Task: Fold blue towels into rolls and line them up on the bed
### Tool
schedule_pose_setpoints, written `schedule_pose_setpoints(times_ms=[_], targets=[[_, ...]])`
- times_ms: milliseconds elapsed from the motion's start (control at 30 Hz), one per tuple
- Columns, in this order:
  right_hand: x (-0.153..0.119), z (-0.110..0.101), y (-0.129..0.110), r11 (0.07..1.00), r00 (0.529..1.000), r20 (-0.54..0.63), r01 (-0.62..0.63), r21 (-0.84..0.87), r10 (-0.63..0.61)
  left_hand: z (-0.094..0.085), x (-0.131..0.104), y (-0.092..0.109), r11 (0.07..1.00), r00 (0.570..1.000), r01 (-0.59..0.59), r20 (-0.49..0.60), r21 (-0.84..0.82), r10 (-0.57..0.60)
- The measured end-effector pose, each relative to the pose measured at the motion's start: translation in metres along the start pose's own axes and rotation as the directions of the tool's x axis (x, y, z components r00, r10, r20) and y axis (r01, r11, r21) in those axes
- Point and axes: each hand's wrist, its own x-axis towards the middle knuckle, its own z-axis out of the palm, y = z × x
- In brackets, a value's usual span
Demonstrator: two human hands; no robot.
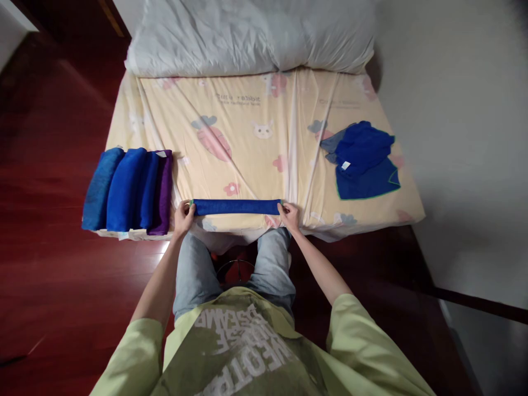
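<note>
A blue cloth [237,207], folded into a long narrow strip with green edging at its ends, lies across the front edge of the bed. My left hand [184,215] pinches its left end, and my right hand [289,214] pinches its right end. To the left, several folded or rolled cloths stand side by side: a teal-blue one [101,190], bright blue ones [126,190] and a purple one [161,192] nearest my left hand. At the right lies a loose, crumpled heap of blue cloths [365,148] with a white tag and green edging.
The bed [256,159] has a pale yellow patterned sheet. A thick white quilt [251,36] lies along its far side. A grey wall [466,137] rises at the right, and dark red floor [49,220] shows at the left.
</note>
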Motion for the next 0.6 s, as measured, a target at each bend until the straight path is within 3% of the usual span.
schedule_pose_setpoints(times_ms=[233,600], targets=[[-0.001,0.001,-0.001,1.0,1.0,-0.028,0.002,-0.006,-0.002,-0.002,-0.002,0.009,0.998,1.0,-0.022,-0.009,0.052,0.022],[-0.004,0.005,0.01,0.998,0.994,-0.104,-0.02,-0.059,0.014,-0.002,-0.002,0.003,0.983,0.997,-0.054,-0.04,0.174,0.062]])
